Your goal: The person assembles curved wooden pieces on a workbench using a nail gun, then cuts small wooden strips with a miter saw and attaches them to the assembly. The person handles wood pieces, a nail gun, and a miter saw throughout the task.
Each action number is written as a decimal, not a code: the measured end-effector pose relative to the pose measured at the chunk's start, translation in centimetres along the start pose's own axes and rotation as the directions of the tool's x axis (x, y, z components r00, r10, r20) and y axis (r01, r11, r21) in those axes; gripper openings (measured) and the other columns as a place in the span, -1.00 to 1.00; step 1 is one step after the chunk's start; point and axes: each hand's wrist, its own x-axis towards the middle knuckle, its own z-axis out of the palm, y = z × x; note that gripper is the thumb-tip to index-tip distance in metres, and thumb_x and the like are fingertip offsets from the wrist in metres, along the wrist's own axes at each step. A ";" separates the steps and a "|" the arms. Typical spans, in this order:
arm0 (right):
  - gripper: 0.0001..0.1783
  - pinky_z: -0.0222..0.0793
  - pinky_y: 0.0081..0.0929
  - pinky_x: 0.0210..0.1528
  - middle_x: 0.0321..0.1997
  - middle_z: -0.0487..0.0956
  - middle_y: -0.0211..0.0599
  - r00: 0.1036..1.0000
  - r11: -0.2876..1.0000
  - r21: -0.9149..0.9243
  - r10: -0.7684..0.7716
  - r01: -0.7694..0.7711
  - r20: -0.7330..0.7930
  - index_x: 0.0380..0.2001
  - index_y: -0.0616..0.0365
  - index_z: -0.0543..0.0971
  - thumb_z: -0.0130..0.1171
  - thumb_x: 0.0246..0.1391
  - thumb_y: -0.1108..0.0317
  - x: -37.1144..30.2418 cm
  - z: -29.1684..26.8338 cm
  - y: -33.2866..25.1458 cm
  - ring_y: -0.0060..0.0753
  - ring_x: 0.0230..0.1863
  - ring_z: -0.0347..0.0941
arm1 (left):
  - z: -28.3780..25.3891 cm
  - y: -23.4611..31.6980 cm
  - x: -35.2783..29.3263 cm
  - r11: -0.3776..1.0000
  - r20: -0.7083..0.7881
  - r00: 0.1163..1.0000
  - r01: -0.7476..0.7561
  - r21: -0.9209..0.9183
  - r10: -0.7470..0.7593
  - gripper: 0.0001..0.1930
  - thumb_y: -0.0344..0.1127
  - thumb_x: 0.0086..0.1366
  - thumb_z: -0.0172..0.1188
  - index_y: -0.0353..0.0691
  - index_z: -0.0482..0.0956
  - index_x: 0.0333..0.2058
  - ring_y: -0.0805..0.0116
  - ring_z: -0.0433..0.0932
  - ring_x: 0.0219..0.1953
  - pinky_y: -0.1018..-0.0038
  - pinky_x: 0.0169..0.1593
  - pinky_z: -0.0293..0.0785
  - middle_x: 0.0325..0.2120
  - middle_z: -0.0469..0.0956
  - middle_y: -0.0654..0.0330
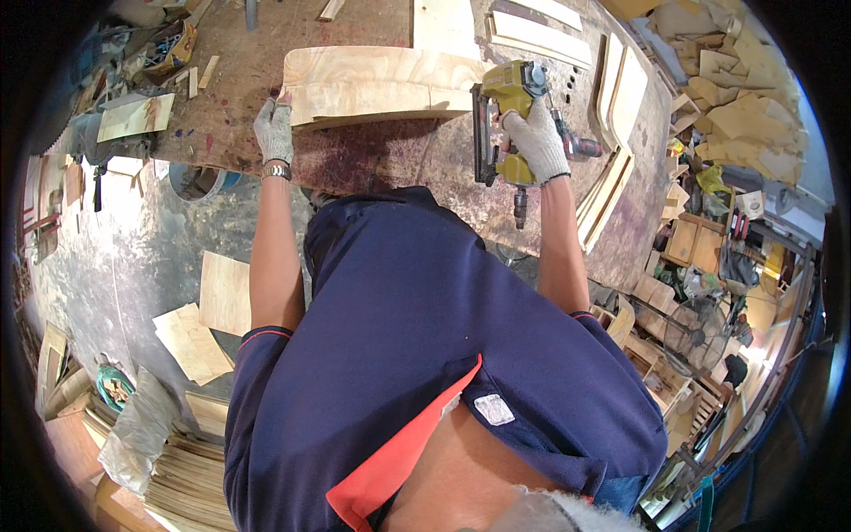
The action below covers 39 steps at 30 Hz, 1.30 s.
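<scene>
Both hands wear grey knit work gloves, left hand (274,129) and right hand (537,140). Metal wristwatch (277,169) on the left wrist. Navy short-sleeve polo shirt (417,355), red collar and sleeve trim.

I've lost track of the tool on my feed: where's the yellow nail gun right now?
In the head view, the yellow nail gun is upper centre-right, held in the gloved right hand, against the right end of the curved plywood piece on the workbench.

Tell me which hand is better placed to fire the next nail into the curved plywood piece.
Probably the right hand: it already grips the yellow pneumatic nail gun at the pale curved plywood piece. The left hand steadies that piece's other end.
</scene>
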 end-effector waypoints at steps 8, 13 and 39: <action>-0.46 0.51 -0.38 -0.56 -0.34 0.59 -0.20 0.996 0.995 0.089 0.040 -0.047 0.077 0.20 0.27 0.26 0.13 0.19 0.40 -1.5 1.6 -0.8 -0.44 -0.61 0.54 | 0.4 -0.4 -0.1 0.999 -0.048 0.998 -0.039 0.003 0.039 -0.24 0.00 0.28 0.43 -0.66 0.47 0.14 0.32 0.54 0.02 0.46 0.14 0.40 0.00 0.62 -0.04; -0.47 0.53 -0.36 -0.53 -0.35 0.61 -0.15 0.996 0.999 0.052 0.013 -0.018 0.088 0.18 0.25 0.29 0.13 0.16 0.37 -1.2 2.7 -0.6 -0.42 -0.61 0.56 | 0.4 -1.0 0.2 0.995 -0.030 0.995 -0.098 -0.003 0.097 -0.30 -0.01 0.30 0.40 -0.66 0.53 0.08 0.36 0.54 -0.05 0.48 0.10 0.42 -0.08 0.65 0.01; -0.53 0.56 -0.36 -0.52 -0.34 0.61 -0.16 0.999 0.996 0.087 0.029 -0.032 0.044 0.11 0.28 0.34 0.14 0.16 0.38 -1.4 2.1 -1.0 -0.42 -0.62 0.56 | 1.1 -0.6 0.7 0.996 -0.064 0.998 0.011 -0.083 -0.016 -0.29 -0.11 0.31 0.40 -0.69 0.44 0.16 0.30 0.58 0.02 0.43 0.16 0.44 0.03 0.62 -0.12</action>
